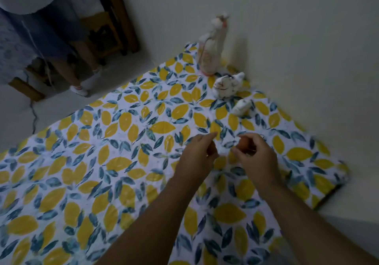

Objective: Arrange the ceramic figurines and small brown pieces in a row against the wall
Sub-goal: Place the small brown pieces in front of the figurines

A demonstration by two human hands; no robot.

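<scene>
Three white ceramic figurines stand in a line along the wall: a tall one (211,49) at the far corner, a round cat-like one (226,85) beside it, and a small one (242,106) nearest me. My right hand (256,154) is closed around a small brown piece (244,142), held just above the cloth. My left hand (200,154) is beside it, fingers curled, with a brownish shape (212,149) at its palm side; the blur hides whether it is another piece.
The table carries a cloth printed with yellow lemons and blue leaves (102,162). The pale wall (307,59) runs along the right side. A person's legs (78,63) and wooden furniture (114,18) are on the floor at the upper left.
</scene>
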